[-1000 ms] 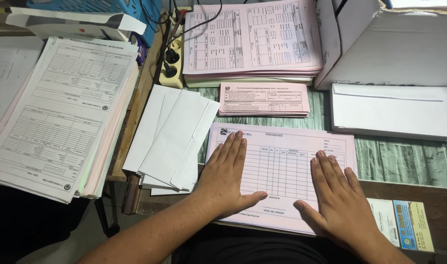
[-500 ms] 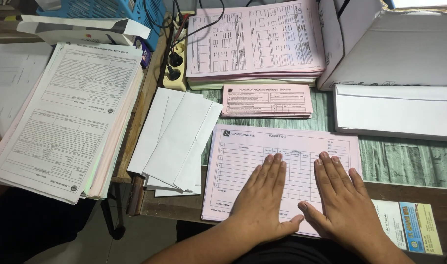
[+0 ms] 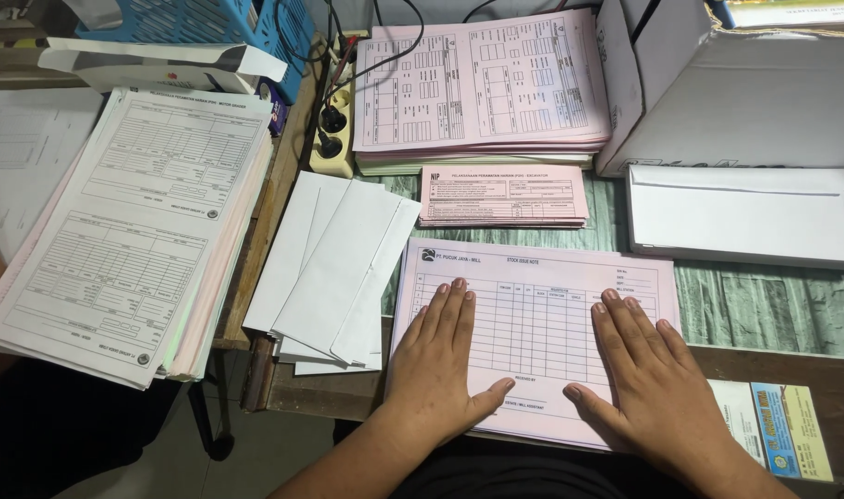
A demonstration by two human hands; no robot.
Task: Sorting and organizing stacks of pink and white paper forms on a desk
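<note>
Stack of pale pink ruled forms [image 3: 542, 314], thin paper, rectangular, lying at the near edge of the counter [image 3: 764, 305], which shows green wood-grain; left hand [image 3: 440, 365] and right hand [image 3: 648, 379] rest palm-down on it, fingers flat and spread, gripping nothing. Just left, a fan of plain white envelopes [image 3: 334, 268]. Beyond, a smaller pink slip pile [image 3: 503, 196]; right, long white envelopes [image 3: 745, 214] before a white cardboard box [image 3: 745, 92].
</note>
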